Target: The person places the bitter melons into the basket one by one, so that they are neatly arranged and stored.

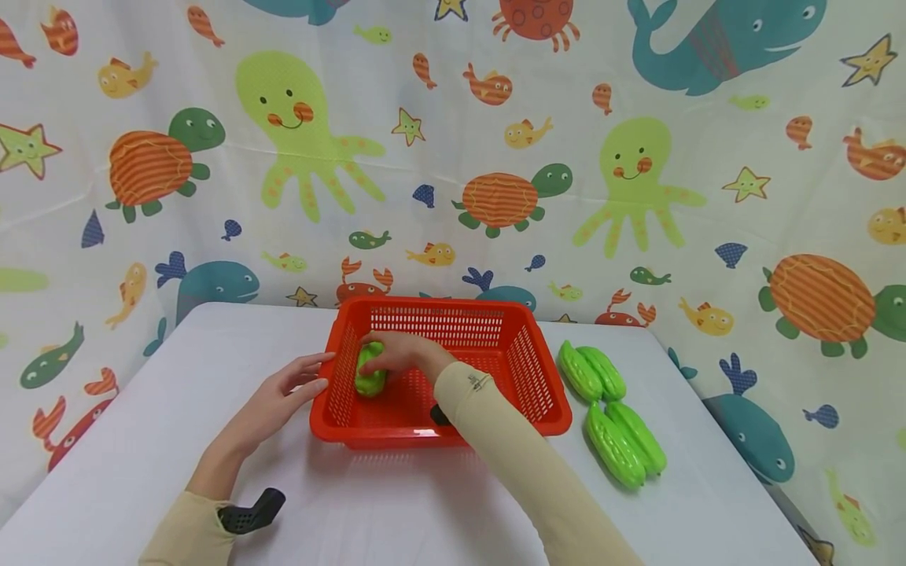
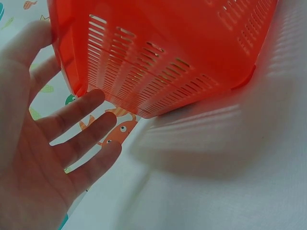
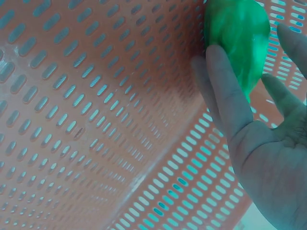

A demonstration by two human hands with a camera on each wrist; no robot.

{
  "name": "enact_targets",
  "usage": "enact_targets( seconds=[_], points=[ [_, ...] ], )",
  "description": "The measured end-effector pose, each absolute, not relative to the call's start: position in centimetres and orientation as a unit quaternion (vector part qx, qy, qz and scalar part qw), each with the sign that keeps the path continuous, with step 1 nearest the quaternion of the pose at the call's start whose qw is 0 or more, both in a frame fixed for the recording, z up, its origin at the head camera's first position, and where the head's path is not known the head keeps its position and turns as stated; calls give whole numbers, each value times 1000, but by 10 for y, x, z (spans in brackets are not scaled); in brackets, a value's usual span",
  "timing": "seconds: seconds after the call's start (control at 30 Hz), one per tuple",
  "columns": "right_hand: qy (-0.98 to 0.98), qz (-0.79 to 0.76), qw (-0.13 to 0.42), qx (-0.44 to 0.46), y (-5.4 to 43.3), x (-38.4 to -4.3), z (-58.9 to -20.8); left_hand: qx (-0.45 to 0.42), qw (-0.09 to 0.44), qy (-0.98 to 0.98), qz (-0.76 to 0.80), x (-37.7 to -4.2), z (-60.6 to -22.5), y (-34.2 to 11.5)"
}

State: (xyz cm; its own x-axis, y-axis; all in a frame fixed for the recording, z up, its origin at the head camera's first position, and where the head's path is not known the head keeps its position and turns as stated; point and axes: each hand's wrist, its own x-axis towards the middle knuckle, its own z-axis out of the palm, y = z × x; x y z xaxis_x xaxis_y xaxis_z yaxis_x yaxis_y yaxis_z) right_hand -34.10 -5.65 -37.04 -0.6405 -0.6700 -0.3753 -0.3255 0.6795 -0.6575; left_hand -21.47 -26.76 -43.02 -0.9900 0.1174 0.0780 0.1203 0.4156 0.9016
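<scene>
Grasping green veg [image 1: 369, 384] w/ R hand [image 1: 403, 350], inside red basket [image 1: 385, 434] by L wall [image 1: 344, 385]; L hand [image 1: 278, 398] ungripped, fingers spread, at rim [image 1: 319, 413]. Prob. light, stiff, slick; best to pinch mid-body, thumb opp. fingers.

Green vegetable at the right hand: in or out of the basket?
In: head view shows the vegetable inside the basket's walls, the right hand holding it. Whether it rests on the bottom: cannot tell.
</scene>
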Motion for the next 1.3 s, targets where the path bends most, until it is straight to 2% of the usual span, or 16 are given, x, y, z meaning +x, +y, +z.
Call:
enact_targets(
  seconds=[0.33,0.63,0.93,1.3],
  points=[
    [875,-272,289,-277,-52,-341,-370,-75,1,-842,-535,-215,-430,-266],
    [881,-321,279,-208,-43,-339,-358,-76,3,-844,-532,-215,-430,-265],
    [903,-262,225,-256,-26,-332,-334,-67,0,-842,-535,-215,-429,-266],
    [905,-262,201,-267,-10,-319,-311,-68,3,-841,-536,-214,-429,-265]
  ],
)
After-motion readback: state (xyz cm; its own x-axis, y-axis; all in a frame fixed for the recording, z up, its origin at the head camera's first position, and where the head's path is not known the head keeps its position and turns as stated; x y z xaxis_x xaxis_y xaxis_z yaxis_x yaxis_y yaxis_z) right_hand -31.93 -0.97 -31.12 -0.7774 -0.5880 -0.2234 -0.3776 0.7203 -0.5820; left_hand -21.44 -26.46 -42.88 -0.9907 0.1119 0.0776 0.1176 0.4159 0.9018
